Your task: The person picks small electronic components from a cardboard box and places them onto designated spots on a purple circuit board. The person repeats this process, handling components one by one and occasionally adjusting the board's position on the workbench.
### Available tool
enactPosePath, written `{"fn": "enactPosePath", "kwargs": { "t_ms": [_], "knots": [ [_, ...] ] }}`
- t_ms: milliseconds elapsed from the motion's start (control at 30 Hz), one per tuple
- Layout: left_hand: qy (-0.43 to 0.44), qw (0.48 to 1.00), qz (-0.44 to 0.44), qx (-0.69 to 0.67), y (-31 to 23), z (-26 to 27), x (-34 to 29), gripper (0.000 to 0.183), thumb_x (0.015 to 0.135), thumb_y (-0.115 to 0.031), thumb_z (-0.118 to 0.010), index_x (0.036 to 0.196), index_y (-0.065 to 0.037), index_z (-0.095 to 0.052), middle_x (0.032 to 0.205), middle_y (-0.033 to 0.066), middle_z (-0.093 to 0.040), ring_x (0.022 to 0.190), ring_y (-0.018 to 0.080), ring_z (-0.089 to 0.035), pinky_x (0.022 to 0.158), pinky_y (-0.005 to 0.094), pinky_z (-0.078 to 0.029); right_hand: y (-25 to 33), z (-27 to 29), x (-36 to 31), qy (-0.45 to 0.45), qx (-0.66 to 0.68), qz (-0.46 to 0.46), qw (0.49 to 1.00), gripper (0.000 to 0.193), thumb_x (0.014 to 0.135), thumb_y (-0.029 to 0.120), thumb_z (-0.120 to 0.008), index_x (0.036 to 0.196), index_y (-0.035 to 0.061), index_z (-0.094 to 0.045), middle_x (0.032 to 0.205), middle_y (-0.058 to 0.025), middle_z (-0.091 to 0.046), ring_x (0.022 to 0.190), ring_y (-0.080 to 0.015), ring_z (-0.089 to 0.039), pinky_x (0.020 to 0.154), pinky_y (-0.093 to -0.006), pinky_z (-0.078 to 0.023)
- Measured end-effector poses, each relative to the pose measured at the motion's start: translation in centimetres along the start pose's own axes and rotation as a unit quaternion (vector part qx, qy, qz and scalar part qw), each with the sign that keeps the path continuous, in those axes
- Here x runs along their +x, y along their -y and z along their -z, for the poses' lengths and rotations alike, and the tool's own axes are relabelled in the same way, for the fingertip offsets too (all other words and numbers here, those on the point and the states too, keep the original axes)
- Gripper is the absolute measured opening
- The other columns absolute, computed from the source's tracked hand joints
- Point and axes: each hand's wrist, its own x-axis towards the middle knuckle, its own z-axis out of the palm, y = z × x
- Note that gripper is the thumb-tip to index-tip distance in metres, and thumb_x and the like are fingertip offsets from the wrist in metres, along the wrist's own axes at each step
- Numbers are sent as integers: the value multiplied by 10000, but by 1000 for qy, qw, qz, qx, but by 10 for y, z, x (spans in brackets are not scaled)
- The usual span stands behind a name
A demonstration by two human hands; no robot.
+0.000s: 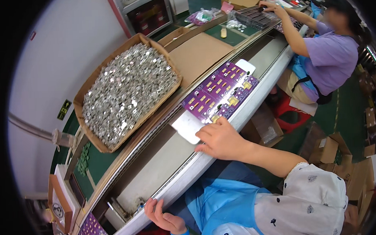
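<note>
2 hands of the person show at a long counter with a grey belt. The right hand lies flat on the near end of a white tray. Its fingers are spread and rest on top, so its grip is loose and grasps nothing. The tray sits on the belt, just past the near metal rail. It carries a purple board with rows of small yellow and gold parts. The fingertips touch the near edge of that board.

The left hand is low in the picture, at the near edge of the counter. Its fingers curl a little over the rail and its grip holds nothing. A blue band goes round that wrist.

Behind the belt, on the far side, stands a big cardboard box full of small shiny metal parts. It is well apart from both hands. A flat brown cardboard sheet lies just beside the box.

Another person in a purple shirt sits farther along the same counter. That person's hand rests on a dark tray at the far end. More brown boxes stand on the green floor to the right.
</note>
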Motion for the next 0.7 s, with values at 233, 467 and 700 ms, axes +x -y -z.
{"fn": "enactPosePath", "kwargs": {
  "t_ms": [233, 467, 700],
  "knots": [
    [36, 999, 7, 21, -1, -12, 6, 445, 1088, -314, -344, 1091, 25, -632, 1216, 203, -562, 1203, 381, -528, 1063, 501, -396, -102, 29, -13, -146, -28, -23, 989, 183, 910, 218, -683, 983, 50, -692, 917, -110, -695, 868, -288, -666, 784, -428, -478],
    [55, 997, 6, 50, 0, -16, 4, 432, 1090, -304, -355, 1083, 30, -629, 1231, 200, -555, 1202, 366, -523, 1053, 489, -404, -227, 82, -17, -182, -26, -206, 961, 153, 897, 106, -676, 1033, 74, -739, 1016, -119, -710, 935, -334, -678, 841, -402, -536],
    [72, 996, 30, 47, -20, -19, 20, 401, 1088, -265, -361, 1071, 33, -629, 1220, 202, -561, 1187, 357, -534, 1059, 479, -404, -253, 73, -12, -94, -9, -203, 974, 121, 885, 119, -694, 975, 72, -761, 1034, -116, -714, 933, -318, -682, 839, -393, -542]
  ]
}}
